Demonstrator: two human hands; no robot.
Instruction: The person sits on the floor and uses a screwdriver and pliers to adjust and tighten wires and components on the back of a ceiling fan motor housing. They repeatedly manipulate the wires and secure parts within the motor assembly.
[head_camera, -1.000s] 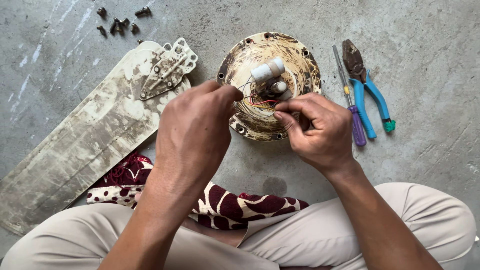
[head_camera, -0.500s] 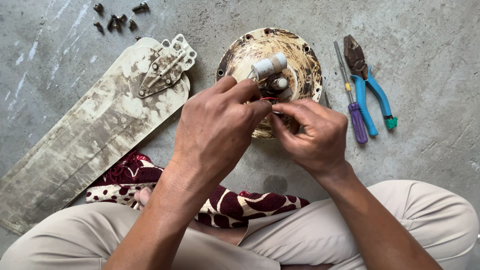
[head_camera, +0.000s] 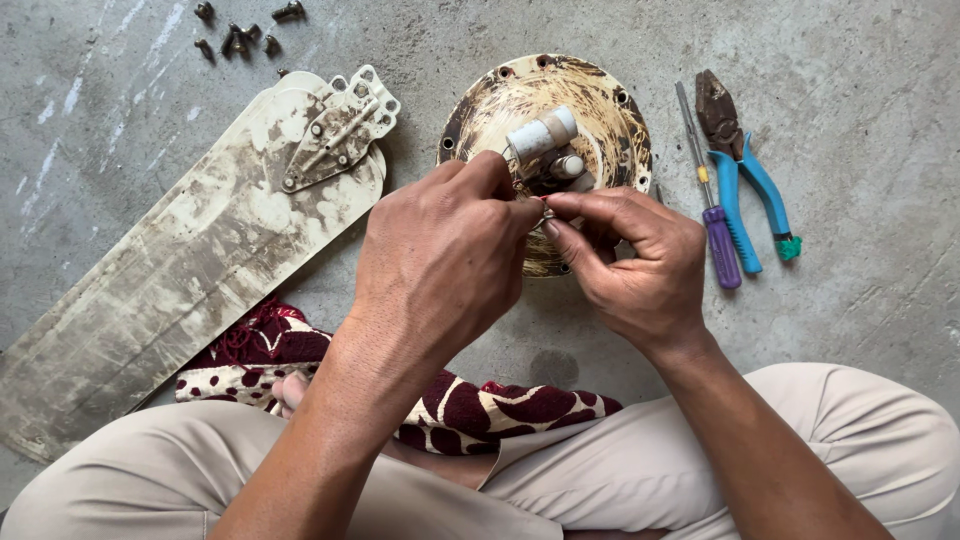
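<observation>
grimy round fan motor housing (head_camera: 590, 90), white capacitor (head_camera: 541, 132) on top; left hand (head_camera: 440, 270) and right hand (head_camera: 630, 265) pinch its wires, now closer together than before.

Bare forearms without sleeves, 2 bare hands without rings, and plain beige trousers (head_camera: 800, 440) on crossed legs.

floor (head_camera: 870, 200): grey concrete | scuffed, white-streaked | even daylight

Soft even daylight, faint shadows under hands, sharp focus, no glare or blur.
</observation>
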